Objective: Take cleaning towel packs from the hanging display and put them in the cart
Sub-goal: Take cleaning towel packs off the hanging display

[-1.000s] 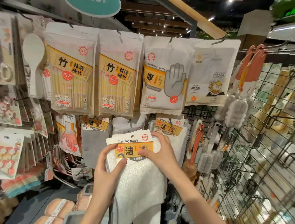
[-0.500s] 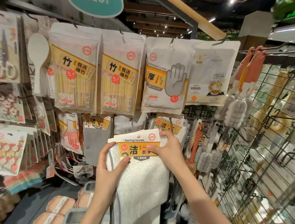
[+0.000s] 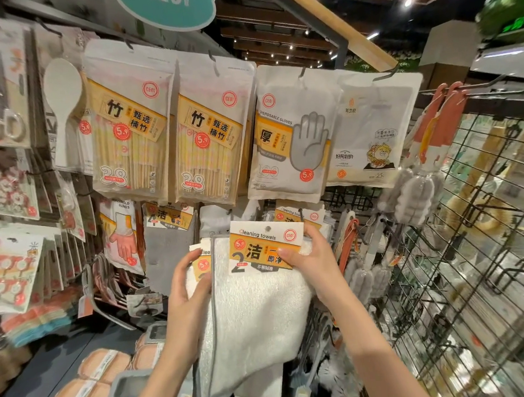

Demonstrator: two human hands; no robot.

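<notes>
A white cleaning towel pack with an orange "Cleaning towels" card hangs in front of me at the middle of the display. My right hand pinches the card's right side. A second white towel pack sits just behind it at the left, and my left hand grips its edge and card. More towel packs hang on the hook behind. No cart is in view.
Chopstick bags, disposable glove packs and scissors hang above and to the left. A black wire grid with brushes stands at the right. Sponges and grey containers lie on the shelf below.
The front pack has shifted to the right with my right hand, uncovering a second pack behind it. My left hand has moved onto that second pack.
</notes>
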